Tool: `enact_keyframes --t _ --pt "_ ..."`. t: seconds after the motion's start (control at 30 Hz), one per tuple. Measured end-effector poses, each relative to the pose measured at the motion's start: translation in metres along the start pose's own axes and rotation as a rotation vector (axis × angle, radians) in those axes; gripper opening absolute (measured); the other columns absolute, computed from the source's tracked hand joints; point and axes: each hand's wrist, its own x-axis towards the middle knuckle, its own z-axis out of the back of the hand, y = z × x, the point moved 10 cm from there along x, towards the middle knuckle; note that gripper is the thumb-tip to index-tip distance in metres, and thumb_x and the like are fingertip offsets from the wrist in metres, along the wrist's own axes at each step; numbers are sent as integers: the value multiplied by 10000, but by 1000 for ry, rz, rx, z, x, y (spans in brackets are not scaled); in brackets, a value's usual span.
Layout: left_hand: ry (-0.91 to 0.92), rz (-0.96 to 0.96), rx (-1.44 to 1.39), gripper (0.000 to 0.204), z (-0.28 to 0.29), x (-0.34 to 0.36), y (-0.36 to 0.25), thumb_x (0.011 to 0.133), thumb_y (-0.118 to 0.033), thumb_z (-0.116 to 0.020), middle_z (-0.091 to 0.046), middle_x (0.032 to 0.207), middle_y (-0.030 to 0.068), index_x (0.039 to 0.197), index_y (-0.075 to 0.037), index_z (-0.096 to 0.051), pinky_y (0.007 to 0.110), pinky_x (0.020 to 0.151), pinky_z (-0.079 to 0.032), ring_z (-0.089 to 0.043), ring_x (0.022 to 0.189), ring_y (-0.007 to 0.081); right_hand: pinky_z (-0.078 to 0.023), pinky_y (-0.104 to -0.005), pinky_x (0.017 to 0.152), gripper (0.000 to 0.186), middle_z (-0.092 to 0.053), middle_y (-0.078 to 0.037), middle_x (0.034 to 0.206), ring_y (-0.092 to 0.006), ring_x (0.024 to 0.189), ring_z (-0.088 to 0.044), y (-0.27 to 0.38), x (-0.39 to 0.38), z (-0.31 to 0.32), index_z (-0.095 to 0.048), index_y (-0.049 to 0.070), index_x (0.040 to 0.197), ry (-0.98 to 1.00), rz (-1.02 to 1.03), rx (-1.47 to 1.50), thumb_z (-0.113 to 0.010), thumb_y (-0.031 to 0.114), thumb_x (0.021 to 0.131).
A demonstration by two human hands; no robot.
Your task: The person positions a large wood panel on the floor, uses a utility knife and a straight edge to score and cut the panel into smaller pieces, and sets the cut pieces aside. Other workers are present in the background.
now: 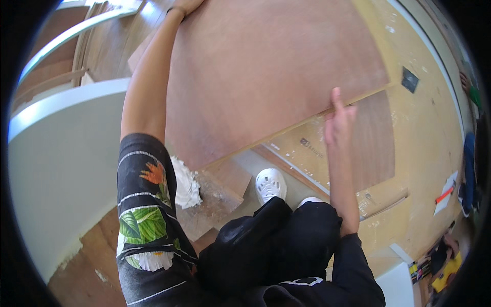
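Observation:
A large reddish-brown plywood sheet lies tilted across the upper middle, its near edge raised over other boards. My right hand grips that near edge toward its right part, thumb on top and the other fingers partly hidden below. At the far left edge of the sheet is my left hand, cut off by the top of the picture, so its fingers do not show. Another brown sheet lies partly under the plywood, on a yellowish board.
A white curved panel stands at the left. White paste sits on a scrap board near my left arm. A dark square and a red-orange tool lie at the right. Another person's hand shows at the right rim.

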Motion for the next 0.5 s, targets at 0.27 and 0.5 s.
enact_keyframes --t 0.27,0.5 --pt "-35 -152 -229 784 30 11 -38 895 -709 -484 -673 1128 179 1203 -11 -662 370 952 -455 -624 1082 278 -420 -407 1073 529 -444 -166 1368 -243 1263 -467 21 32 -28 -318 18 1300 67 212 -40 -680 36 915" --pt "-103 -81 -222 701 -13 13 -11 893 -656 -527 -679 1094 178 1147 -21 -682 376 923 -479 -624 1046 296 -366 -411 1110 582 -406 -177 1407 -247 1295 -430 1 33 -5 -295 1 1334 52 191 -54 -691 53 911"
